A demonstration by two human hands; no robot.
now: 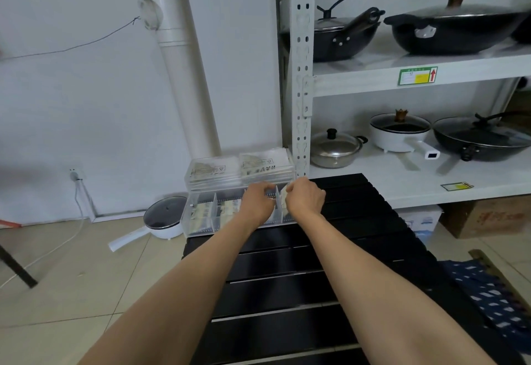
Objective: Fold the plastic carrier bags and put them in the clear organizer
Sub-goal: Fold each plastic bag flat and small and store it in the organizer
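My left hand (256, 201) is curled over the top of the clear organizer (201, 215), fingers bent down into one of its right-hand compartments; what it grips there I cannot tell. Left of that hand, folded bags (204, 211) already stand in the organizer's left compartments, between the upright dividers (214, 209). The organizer's lid (238, 169) stands open behind, with more pale printed plastic showing through it. My right hand (305, 196), just right of the left, pinches a folded carrier bag (284, 194) at the organizer's right end. The organizer sits at the far edge of a black slatted table (287, 278). Right of the organizer, a white shelf rack (373, 77) holds pots and woks.
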